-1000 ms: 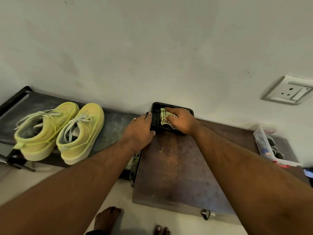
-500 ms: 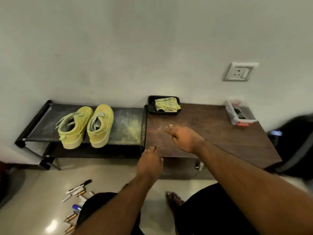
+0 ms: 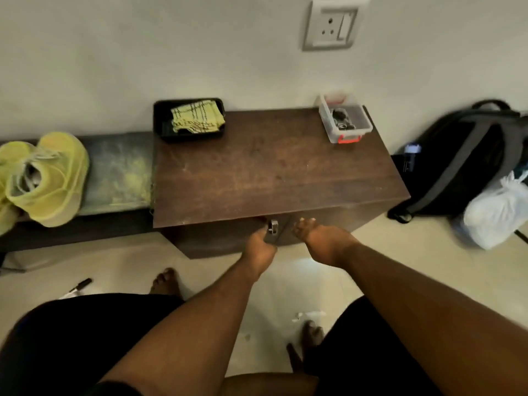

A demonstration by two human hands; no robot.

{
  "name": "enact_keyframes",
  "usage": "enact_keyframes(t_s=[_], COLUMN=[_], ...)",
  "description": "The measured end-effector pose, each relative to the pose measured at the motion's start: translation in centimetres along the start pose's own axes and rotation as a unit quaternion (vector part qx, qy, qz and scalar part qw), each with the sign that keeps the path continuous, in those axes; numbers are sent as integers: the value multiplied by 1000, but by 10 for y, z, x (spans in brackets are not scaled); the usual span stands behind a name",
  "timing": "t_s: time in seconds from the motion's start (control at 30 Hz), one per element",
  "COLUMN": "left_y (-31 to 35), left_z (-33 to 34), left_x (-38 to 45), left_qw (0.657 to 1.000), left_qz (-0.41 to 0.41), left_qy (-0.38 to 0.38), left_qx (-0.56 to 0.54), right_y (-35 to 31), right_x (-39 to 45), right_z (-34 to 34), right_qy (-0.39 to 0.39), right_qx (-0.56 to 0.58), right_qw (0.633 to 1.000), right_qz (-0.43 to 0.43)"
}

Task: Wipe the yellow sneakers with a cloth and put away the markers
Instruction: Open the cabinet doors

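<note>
Brown wooden cabinet top (image 3: 274, 167): middle & front edge bare, room for my hands. Black tray w/ yellow cloth (image 3: 163, 130) blocks back-left corner, clear plastic box (image 3: 344, 120) back-right.

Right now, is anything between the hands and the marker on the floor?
Yes. The marker lies on the floor at lower left, partly hidden behind the person's knee. Both hands are at the cabinet front: the left hand at the latch, the right hand beside it.

No legible txt, labels or nos. anywhere
</note>
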State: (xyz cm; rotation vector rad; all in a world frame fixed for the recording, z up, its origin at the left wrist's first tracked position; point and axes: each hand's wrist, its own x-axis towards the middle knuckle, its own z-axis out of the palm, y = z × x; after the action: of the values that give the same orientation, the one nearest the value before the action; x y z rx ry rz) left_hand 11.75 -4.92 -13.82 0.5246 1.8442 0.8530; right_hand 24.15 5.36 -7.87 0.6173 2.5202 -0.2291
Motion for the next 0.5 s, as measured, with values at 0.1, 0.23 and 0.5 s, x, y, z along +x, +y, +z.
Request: enact_keyframes(t_s=[0.1, 0.23, 0.5], left_y=[-13, -14, -29], left_z=[20, 23, 10], left_x=[24, 27, 18], left_qw=[998, 997, 999], left_qz=[-18, -21, 10], left_qy=[19, 7, -28], left_qx=[-54, -80, -20], right_y=[16, 30, 39], right_x=[13, 16, 10], right_z=[8, 19, 18], right_qy=[12, 50, 96], right_qx=[-64, -123, -201], right_qw=[996, 986, 968], right_qz=[-55, -97, -115])
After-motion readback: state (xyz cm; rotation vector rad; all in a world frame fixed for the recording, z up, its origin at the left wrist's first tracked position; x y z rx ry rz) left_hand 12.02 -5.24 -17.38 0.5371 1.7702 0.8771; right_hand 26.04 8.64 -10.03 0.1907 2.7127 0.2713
